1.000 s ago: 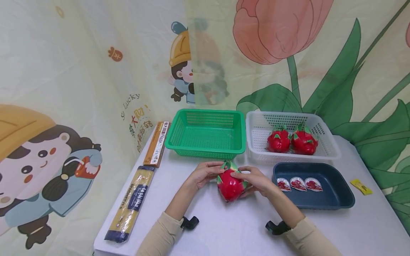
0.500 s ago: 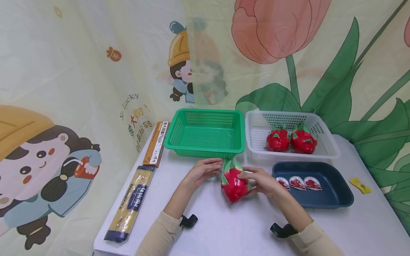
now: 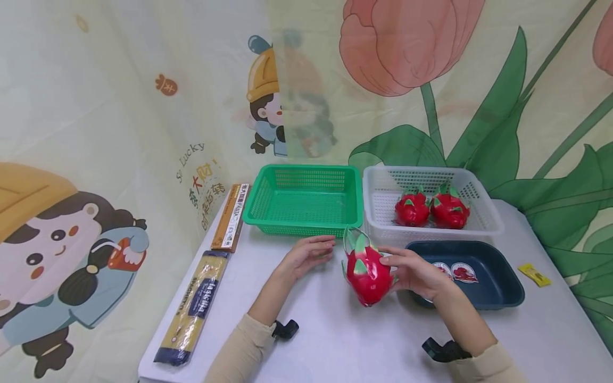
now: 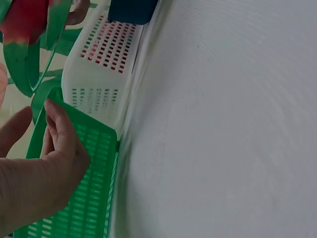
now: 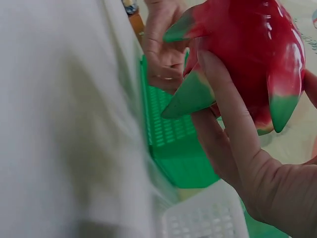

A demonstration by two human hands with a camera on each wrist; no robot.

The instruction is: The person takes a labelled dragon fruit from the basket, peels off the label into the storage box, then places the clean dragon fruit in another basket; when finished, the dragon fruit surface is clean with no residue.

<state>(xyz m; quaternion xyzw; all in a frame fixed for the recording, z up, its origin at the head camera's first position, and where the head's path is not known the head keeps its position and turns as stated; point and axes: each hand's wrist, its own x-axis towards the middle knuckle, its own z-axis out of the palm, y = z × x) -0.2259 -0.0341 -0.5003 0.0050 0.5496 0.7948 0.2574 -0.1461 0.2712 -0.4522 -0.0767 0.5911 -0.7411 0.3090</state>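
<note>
My right hand grips a glossy red toy dragon fruit with green-tipped scales, held up over the table. A thin loop shows at its leafy top. In the right wrist view, fingers wrap around the fruit from below and the side. My left hand is apart from it to the left, fingers loosely bent and holding nothing. Round stickers with a red picture lie in a dark blue tray; my right hand and forearm partly cover them. Two more dragon fruits sit in the white basket.
A green basket stands behind my left hand, beside the white one. At the left lie a spaghetti pack and a pasta box. A small yellow packet is right of the tray. A printed curtain hangs behind.
Both hands were at the dragon fruit a second ago. My left hand has come off it and stays nearly in place. My right hand has carried the fruit to the right, toward the tray.
</note>
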